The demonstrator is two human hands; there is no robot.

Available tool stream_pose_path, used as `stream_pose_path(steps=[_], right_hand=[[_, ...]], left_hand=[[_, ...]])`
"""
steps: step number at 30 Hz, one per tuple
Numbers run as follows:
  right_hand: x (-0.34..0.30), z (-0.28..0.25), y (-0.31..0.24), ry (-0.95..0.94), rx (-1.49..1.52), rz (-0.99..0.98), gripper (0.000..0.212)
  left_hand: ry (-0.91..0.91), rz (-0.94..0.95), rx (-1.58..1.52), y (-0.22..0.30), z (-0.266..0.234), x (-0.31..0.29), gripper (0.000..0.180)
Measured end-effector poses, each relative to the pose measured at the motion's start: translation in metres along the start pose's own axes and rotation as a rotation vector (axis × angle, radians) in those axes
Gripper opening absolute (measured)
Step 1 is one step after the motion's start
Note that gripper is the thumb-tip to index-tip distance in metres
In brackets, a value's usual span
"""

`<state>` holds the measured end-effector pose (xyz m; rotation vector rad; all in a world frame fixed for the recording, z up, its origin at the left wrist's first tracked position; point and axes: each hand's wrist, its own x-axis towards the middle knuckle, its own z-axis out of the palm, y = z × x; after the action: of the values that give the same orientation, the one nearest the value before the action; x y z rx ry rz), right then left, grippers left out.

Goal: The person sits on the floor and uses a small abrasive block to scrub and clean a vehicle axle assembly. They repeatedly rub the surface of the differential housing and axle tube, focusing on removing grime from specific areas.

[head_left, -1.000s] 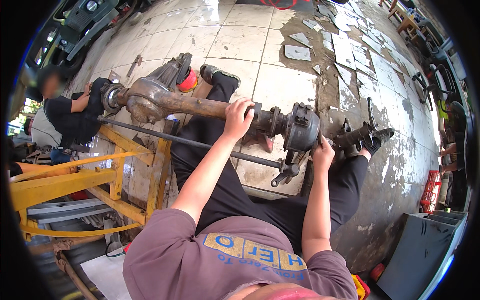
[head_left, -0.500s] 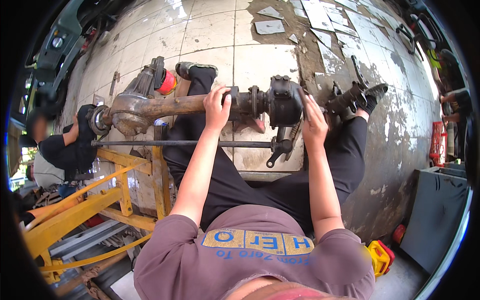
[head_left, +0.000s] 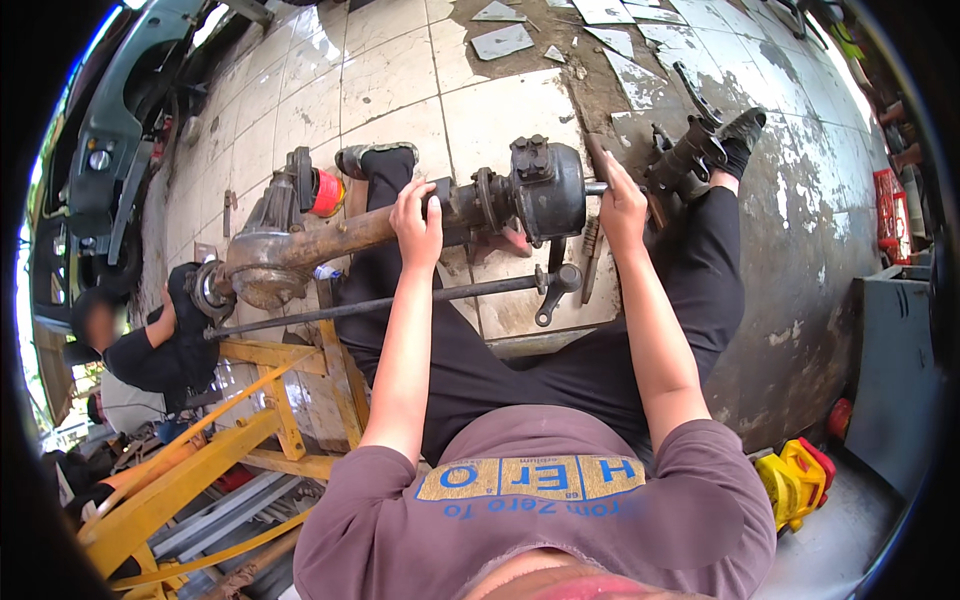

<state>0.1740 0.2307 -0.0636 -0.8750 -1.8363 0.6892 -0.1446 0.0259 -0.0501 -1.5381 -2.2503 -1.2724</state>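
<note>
A rusty axle housing lies crosswise before me, its rounded differential end toward the left. My left hand is wrapped over the tube, thumb apart from the fingers. At the tube's right end sits a black steering knuckle. Out of its right face comes a short bright length of axle shaft. Closed against the brown flange on that shaft is my right hand; its fingertips are partly hidden. Below the housing runs a long dark tie rod, ending in a lever arm under the knuckle.
A person sits by the housing's left end. Yellow metal frames stand at lower left. Another dark axle part lies beside my right foot. Broken tiles litter the far floor. A red-topped tin stands behind the housing.
My right hand and the flange have moved right, away from the knuckle, baring a piece of shaft. My left hand keeps its hold on the tube. The view has tilted and shifted.
</note>
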Motion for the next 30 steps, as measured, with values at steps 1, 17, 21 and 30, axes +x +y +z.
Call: stream_pose_path(steps=[1,17,21,30], right_hand=[[-0.001,-0.004,-0.011,-0.045,0.037,-0.086,0.06],[0.01,-0.017,-0.025,-0.098,0.037,-0.172,0.058],[-0.001,-0.016,-0.001,-0.219,-0.036,0.01,0.061],[-0.005,-0.037,-0.017,-0.043,0.093,0.186,0.052]], left_hand=[[0.001,-0.003,0.008,-0.001,-0.003,-0.004,0.027],[0.015,0.029,0.043,0.0,-0.006,-0.005,0.026],[0.01,0.032,0.021,0.005,0.002,0.002,0.026],[0.004,0.001,0.017,0.002,-0.002,-0.004,0.027]])
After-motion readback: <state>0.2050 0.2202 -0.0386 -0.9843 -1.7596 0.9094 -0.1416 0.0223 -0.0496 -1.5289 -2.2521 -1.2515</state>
